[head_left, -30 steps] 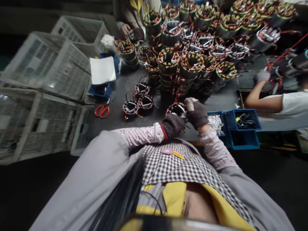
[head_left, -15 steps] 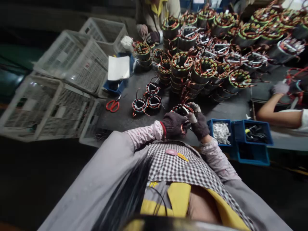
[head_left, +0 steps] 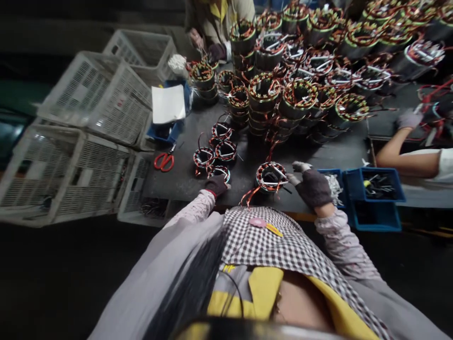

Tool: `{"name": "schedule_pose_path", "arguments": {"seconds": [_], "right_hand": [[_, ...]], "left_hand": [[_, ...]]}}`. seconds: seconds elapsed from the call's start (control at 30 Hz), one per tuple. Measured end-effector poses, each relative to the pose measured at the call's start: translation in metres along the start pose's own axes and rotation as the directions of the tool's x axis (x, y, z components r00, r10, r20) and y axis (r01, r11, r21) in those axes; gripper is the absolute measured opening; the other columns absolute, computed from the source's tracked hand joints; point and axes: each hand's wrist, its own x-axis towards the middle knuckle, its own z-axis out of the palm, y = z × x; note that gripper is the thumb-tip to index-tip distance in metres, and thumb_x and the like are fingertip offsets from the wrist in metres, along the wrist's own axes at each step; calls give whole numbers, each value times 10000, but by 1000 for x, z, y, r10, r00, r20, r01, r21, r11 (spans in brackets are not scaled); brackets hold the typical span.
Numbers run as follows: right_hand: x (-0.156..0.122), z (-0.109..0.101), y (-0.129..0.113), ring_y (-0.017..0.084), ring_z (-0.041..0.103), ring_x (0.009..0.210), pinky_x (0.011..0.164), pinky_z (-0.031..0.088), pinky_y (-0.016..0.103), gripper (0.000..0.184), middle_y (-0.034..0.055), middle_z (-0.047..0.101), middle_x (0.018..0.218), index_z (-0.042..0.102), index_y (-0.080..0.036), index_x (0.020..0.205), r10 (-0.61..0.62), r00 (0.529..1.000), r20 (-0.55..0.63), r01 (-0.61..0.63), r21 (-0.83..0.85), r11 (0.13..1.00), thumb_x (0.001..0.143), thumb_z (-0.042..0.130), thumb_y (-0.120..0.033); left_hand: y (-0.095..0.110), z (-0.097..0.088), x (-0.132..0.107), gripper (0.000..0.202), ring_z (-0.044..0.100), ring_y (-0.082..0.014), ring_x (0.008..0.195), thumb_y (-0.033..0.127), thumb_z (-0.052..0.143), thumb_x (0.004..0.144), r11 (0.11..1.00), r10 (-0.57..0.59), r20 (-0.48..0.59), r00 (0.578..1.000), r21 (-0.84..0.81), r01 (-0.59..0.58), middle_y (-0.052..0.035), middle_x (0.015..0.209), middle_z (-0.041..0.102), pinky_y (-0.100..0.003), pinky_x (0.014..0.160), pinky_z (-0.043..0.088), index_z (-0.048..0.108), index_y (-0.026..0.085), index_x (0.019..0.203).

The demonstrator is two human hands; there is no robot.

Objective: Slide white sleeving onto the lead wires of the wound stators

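My left hand [head_left: 217, 185], in a dark fingerless glove, is closed around the near side of a small wound stator [head_left: 222, 173]. That stator stands against a group of several similar ones, among them a stator [head_left: 226, 150] just behind it. Another wound stator [head_left: 272, 176], with white sleeves across its opening and orange wires trailing toward my apron, rests on the table in front of me. Just right of it is my right hand [head_left: 313, 185], thumb and forefinger apart, with nothing visible between them. The palm side of both hands is hidden.
Stacked larger stators [head_left: 299, 97] fill the back of the table [head_left: 170, 184]. Red scissors [head_left: 163, 161] and a blue bin [head_left: 166, 130] with a white sheet [head_left: 168, 104] lie left, beside plastic crates [head_left: 95, 94]. Blue bins [head_left: 377, 184] stand right. Co-workers' hands [head_left: 409, 119] are behind and right.
My hands have parted from the stator they were both at. My left hand has moved left, where another stator now stands with the group. My right hand has shifted right, off the central stator.
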Motion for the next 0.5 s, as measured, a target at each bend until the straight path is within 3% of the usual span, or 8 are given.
{"name": "schedule_pose_path", "arguments": {"seconds": [0.07, 0.13, 0.2, 0.23, 0.27, 0.33, 0.4, 0.5], "right_hand": [[15, -5, -23, 395, 822, 1404, 1169, 620, 442, 574, 290, 826, 1585, 777, -145, 1667, -12, 992, 129, 32, -153, 988, 1140, 853, -359], [26, -8, -42, 378, 832, 1340, 1072, 584, 390, 546, 303, 834, 1544, 774, -127, 1656, 6, 969, 246, 57, -249, 967, 1171, 849, -367], [31, -10, -51, 344, 848, 1256, 969, 540, 363, 430, 298, 848, 1503, 791, -129, 1622, 15, 945, 326, 85, -290, 953, 1236, 731, -310], [33, -11, -52, 332, 854, 1222, 934, 522, 361, 406, 288, 857, 1489, 799, -137, 1613, 8, 933, 360, 104, -291, 951, 1263, 663, -289], [34, -13, -50, 325, 857, 1205, 919, 515, 361, 408, 273, 864, 1486, 805, -148, 1616, -6, 922, 387, 124, -279, 952, 1277, 616, -275], [40, -17, -42, 322, 851, 1238, 946, 526, 361, 431, 242, 864, 1527, 807, -175, 1647, -54, 918, 392, 158, -237, 959, 1282, 605, -284], [49, -20, -36, 327, 835, 1301, 994, 536, 362, 431, 228, 842, 1590, 829, -191, 1645, -106, 927, 359, 192, -215, 958, 1267, 650, -297], [62, -22, -42, 347, 827, 1275, 966, 512, 385, 369, 258, 838, 1564, 916, -156, 1499, -138, 923, 360, 245, -270, 931, 1237, 692, -289]], "left_hand": [[-4, -11, 0, 529, 806, -457, 1415, 249, 818, 995, 998, -48, 19, 999, 46, 47, -334, 1489, 838, -542, 1204, 617, 785, 51, 1484], [-7, -30, -6, 599, 779, -464, 1462, 216, 799, 987, 996, -65, -4, 998, 63, 65, -343, 1547, 808, -555, 1244, 601, 741, 33, 1555], [1, -48, -17, 682, 756, -447, 1504, 192, 786, 970, 999, 34, -64, 997, 3, -34, -321, 1629, 772, -557, 1306, 581, 713, 44, 1631], [10, -55, -23, 703, 754, -423, 1510, 191, 773, 973, 988, 133, -109, 985, -63, -140, -288, 1665, 760, -544, 1331, 576, 711, 72, 1662], [24, -59, -30, 699, 760, -396, 1503, 203, 763, 982, 952, 254, -157, 954, -132, -275, -244, 1683, 760, -524, 1345, 579, 726, 115, 1674], [63, -62, -39, 626, 781, -368, 1465, 277, 795, 994, 828, 483, -203, 852, -210, -519, -167, 1646, 794, -497, 1322, 611, 796, 203, 1616], [108, -60, -42, 547, 793, -412, 1434, 358, 919, 935, 761, 636, -72, 769, -112, -640, -164, 1546, 843, -528, 1287, 629, 882, 218, 1463], [156, -57, -35, 487, 821, -460, 1341, 360, 973, 924, 736, 640, 171, 749, 143, -662, -217, 1403, 885, -557, 1204, 648, 921, 160, 1365]]}}
